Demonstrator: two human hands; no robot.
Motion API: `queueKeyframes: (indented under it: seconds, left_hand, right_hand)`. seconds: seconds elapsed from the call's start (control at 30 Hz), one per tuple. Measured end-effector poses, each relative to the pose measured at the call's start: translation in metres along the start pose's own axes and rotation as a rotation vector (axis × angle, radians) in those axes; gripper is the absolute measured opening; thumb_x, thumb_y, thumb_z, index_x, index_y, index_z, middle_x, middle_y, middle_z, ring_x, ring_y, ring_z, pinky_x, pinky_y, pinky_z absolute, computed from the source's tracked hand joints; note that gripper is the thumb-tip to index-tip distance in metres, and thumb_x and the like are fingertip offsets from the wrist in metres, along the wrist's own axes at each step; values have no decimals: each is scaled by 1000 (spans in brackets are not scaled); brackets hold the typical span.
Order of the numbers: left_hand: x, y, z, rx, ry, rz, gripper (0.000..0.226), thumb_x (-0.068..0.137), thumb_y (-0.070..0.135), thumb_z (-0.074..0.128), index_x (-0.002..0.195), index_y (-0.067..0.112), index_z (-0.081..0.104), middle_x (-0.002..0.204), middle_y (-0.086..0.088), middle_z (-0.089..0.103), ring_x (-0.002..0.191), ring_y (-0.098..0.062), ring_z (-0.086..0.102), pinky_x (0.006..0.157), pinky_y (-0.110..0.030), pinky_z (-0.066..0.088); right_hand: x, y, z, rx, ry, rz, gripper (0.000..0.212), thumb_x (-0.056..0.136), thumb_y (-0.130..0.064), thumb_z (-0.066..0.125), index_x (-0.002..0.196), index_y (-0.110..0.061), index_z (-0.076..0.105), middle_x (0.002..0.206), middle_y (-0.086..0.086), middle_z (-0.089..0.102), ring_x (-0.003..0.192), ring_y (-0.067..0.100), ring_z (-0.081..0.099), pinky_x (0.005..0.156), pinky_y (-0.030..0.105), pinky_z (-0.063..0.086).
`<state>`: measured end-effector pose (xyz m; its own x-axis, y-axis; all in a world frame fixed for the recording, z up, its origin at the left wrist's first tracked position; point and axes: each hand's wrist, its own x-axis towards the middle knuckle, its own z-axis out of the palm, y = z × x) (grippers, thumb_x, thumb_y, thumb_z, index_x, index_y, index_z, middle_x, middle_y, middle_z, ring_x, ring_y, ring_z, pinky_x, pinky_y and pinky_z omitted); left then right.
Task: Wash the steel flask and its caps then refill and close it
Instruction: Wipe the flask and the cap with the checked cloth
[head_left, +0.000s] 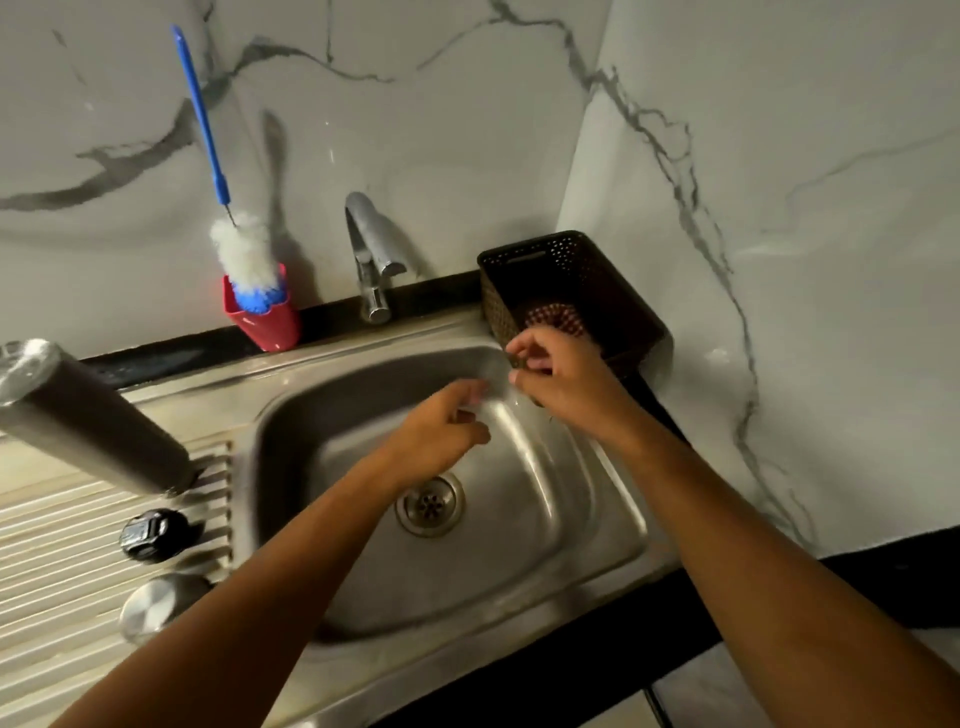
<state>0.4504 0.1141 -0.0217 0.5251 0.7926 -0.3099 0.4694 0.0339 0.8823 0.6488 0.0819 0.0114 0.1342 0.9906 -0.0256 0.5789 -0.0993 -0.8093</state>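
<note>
- Head view: the steel flask (93, 421) stands on end on the ribbed drainboard (52, 577), just left of the sink (524, 551) and well apart from both hands.
- Its long axis is upright; in this wide picture it slants from its lower end by the sink's left rim up towards the left edge. Whether the shiny upper end is the mouth or the base, I cannot tell.
- Both caps are off and lie on the drainboard nearer the person: a black cap (153, 535), then a steel cap (161, 605).
- The left hand (441, 431) hangs over the basin with fingers loosely curled and nothing in it, as far as the blur shows.
- The right hand (561, 379) is at the near edge of the brown basket (530, 244), where a scrubber (556, 317) lies. Its fingers are curled, but I cannot tell whether they pinch anything.
- Handling, as a judgement: the flask looks stiff and fairly weighty for its size, and smooth steel will be slippery once wet or soapy, so a full wrap around mid-body seems safest, with the other hand working the long bottle brush (244, 254).
- The caps look small and light; the round steel one could roll or slip, so grip its rim over the basin.
</note>
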Motion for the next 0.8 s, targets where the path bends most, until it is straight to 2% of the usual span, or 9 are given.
queueKeyframes:
  seconds: [0.13,0.2,0.33,0.43,0.5,0.57,0.67,0.77,0.8]
  left_hand:
    - [38,30,8,-180,22,-19,61,95,5,66,152,20,49,138,-2,60,114,-17,63,88,-30,53]
    - [54,38,10,-251,35,-25,60,94,7,66,150,21,50,136,-5,62,109,-18,65,82,-30,52]
    - [75,48,12,-340,35,-11,47,94,4,64,138,22,59,123,0,66,95,-13,63,77,-30,48]
    - [88,45,15,-357,21,-12,51,94,2,62,140,24,58,131,2,65,104,-16,65,83,-32,51]
    - [92,45,17,-374,22,-10,54,94,0,61,140,26,59,131,3,67,110,-17,67,87,-31,52]
    - [94,43,18,-380,30,2,54,92,-1,61,139,27,61,128,2,70,107,-14,68,85,-28,52]
    - [96,41,19,-379,31,10,57,91,0,62,141,28,60,129,3,70,107,-10,68,82,-25,52]
    - [94,40,18,-383,19,5,58,93,2,62,144,29,57,133,4,67,113,-14,67,85,-26,50]
    - [93,41,17,-385,16,3,57,94,3,63,144,29,57,133,4,67,115,-16,66,87,-29,50]
  right_hand:
    - [46,11,-40,-78,134,16,17,93,-14,71,109,-19,69,100,-5,69,90,5,66,79,21,52]
    - [67,22,-52,-178,140,45,21,93,-14,70,114,-18,68,104,-3,69,93,10,66,85,24,53]
    - [104,47,-55,-359,-72,202,45,91,-25,72,134,-21,60,123,4,67,113,24,64,102,40,51]
    - [126,58,-41,-506,-258,270,44,88,-46,68,125,-25,60,115,2,67,101,24,65,95,42,53]
    - [135,62,-32,-618,-298,282,46,92,-49,62,126,-20,53,113,5,60,101,28,62,92,43,52]
    - [143,67,-21,-658,-219,290,45,101,-48,45,127,-12,52,117,13,60,102,30,61,89,42,49]
    - [145,73,-15,-716,-100,203,43,107,-41,27,106,-12,59,106,11,64,82,20,56,75,36,37]
    - [141,71,-34,-643,-65,207,13,101,-24,48,106,-16,57,95,2,58,88,24,59,75,36,41]
    - [138,69,-44,-554,-35,215,11,97,-17,55,107,-16,59,96,2,60,89,23,60,76,36,46]
